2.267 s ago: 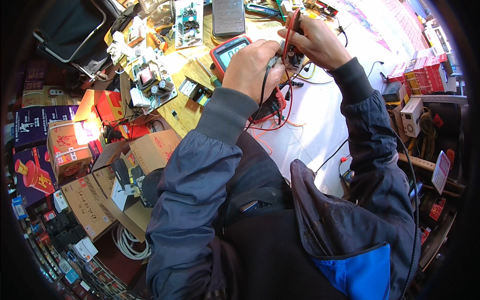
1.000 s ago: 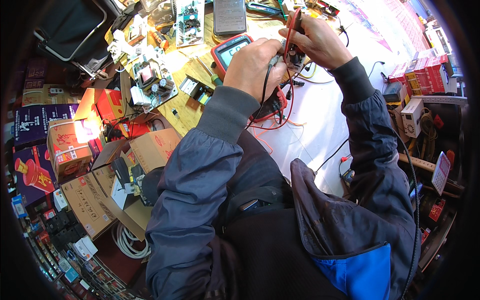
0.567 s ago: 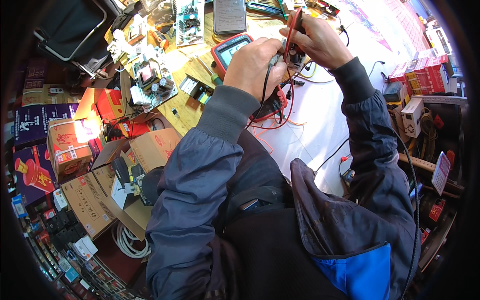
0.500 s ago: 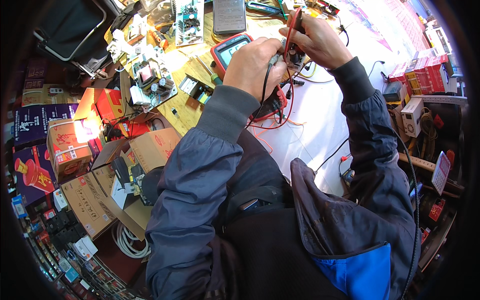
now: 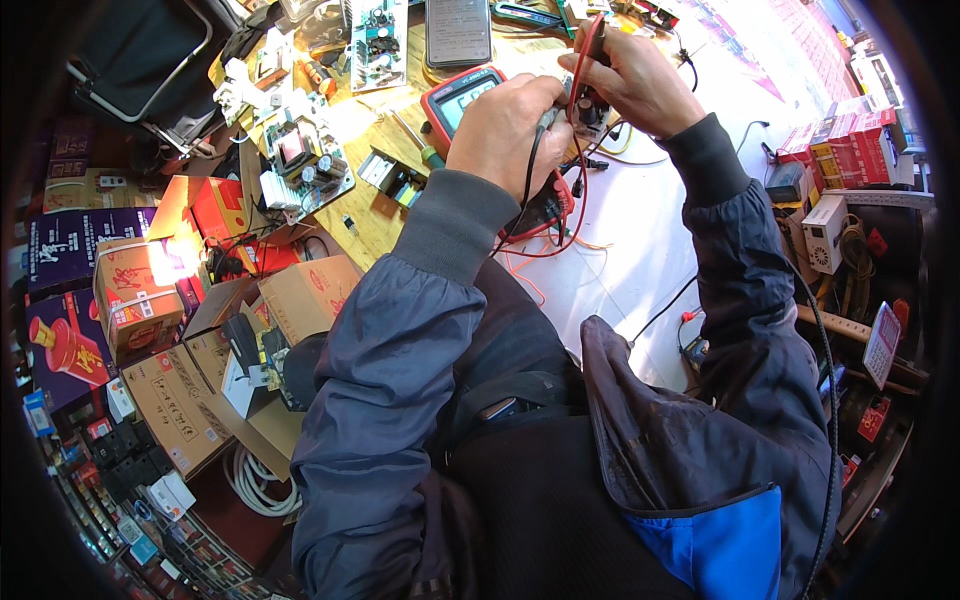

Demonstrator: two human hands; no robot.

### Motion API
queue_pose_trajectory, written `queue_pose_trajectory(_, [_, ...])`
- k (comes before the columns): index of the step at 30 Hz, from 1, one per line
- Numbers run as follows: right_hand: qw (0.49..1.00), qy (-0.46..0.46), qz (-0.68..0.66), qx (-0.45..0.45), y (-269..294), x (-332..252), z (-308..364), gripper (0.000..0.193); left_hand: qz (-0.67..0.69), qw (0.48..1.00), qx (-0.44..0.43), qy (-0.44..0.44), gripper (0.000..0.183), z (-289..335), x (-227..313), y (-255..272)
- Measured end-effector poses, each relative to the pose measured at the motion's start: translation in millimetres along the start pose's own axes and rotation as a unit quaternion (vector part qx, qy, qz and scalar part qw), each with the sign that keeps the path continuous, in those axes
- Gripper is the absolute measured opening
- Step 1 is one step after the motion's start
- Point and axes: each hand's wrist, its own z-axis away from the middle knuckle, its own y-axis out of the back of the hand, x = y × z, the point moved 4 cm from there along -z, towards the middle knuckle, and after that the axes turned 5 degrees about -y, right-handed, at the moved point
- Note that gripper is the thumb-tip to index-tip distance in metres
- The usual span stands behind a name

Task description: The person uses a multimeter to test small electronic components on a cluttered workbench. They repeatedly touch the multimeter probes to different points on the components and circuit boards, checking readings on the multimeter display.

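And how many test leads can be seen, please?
2: the black lead is at the left hand, the red lead at the right hand. More may be hidden.

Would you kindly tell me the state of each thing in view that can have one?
Left hand: closed around the probe with the black lead
Right hand: closed around the red lead's probe
Meter: on, screen partly hidden by the left hand
Phone: screen on, showing text
Jacket: open at the front
White cable: coiled
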Motion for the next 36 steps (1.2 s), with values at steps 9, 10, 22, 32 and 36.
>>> queue_pose_trajectory(9, [0.999, 0.007, -0.032, 0.023, -5.5, 3.0, -0.5, 0.049, 0.003, 1.000, 0.002, 0.000, 0.019, -0.3, -0.1, -0.4])
queue_pose_trajectory(10, [0.999, 0.023, -0.036, 0.025, -5.5, 3.2, -0.4, 0.048, 0.003, 1.000, 0.001, 0.001, 0.019, -0.4, -0.3, -0.4])
queue_pose_trajectory(22, [0.996, 0.034, -0.069, 0.055, 24.3, -8.4, 11.6, 0.036, 0.010, 1.000, 0.012, 0.002, 0.019, 2.1, 11.9, 0.7])
queue_pose_trajectory(32, [0.923, -0.045, -0.329, 0.194, 38.5, -4.7, 88.0, 0.017, 0.048, 0.993, 0.109, -0.015, 0.022, 46.0, 70.6, 59.1])
queue_pose_trajectory(36, [0.868, -0.076, -0.380, 0.309, 18.3, 24.9, 126.1, 0.027, 0.013, 0.981, 0.173, 0.084, 0.027, 101.3, 87.3, 94.6])
